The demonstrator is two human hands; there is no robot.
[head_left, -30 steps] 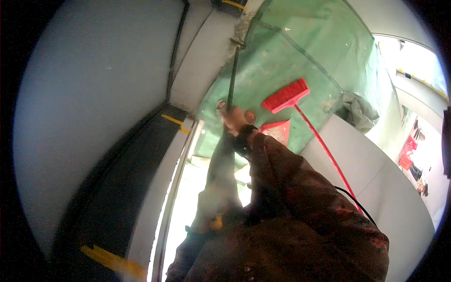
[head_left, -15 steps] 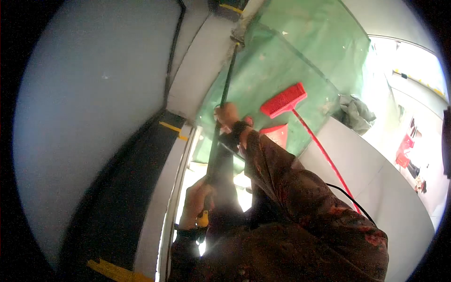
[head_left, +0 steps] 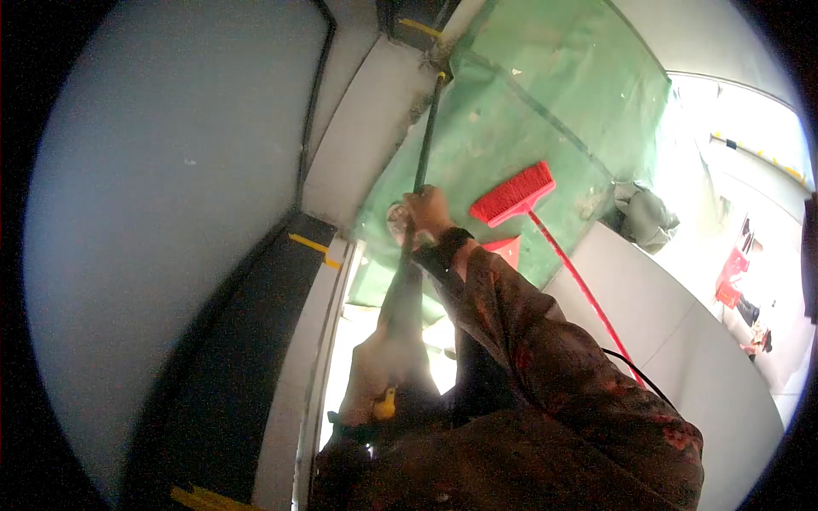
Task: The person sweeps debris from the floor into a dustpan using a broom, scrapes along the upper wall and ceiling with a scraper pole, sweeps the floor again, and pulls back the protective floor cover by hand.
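A long dark pole [head_left: 430,136] with a yellow band near its far end runs from my hands to the dusty edge between the pale floor strip and the green sheet [head_left: 511,111]. My right hand [head_left: 430,209] is wrapped round the middle of the pole, above a shoe. Lower down, my left hand [head_left: 368,379] is closed round the near end, where a yellow part [head_left: 386,404] shows. What the pole's far tip looks like is hard to make out.
A red broom [head_left: 515,194] lies right of my right hand, its handle running toward lower right. Beside my right wrist is a red dustpan [head_left: 504,249]. A crumpled grey cloth [head_left: 645,217] lies by the sheet's edge. A large grey panel [head_left: 179,170] fills the left.
The pole's far end has moved slightly up and right along the edge. Both hands have shifted a little with it, keeping their hold.
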